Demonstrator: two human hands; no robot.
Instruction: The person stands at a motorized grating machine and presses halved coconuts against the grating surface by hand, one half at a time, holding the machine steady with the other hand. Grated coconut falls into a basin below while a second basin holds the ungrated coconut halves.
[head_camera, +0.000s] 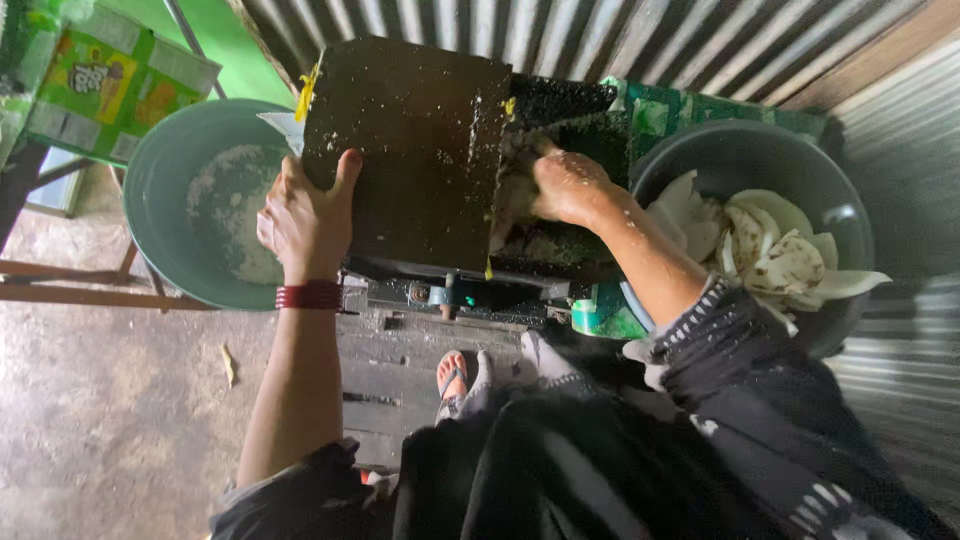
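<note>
Left hand (305, 222) grips the dark, speckled machine cover (410, 150) – right hand (567, 186) presses pale pieces (512, 200) into its opening.

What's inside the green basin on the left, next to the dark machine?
The green basin holds a layer of white grated shreds. The left hand and the dark machine cover hide its right edge.

hands: 2 (305, 220) | basins: 2 (160, 170) | grating machine: 1 (410, 140) | red wristband: 1 (309, 296)
</note>
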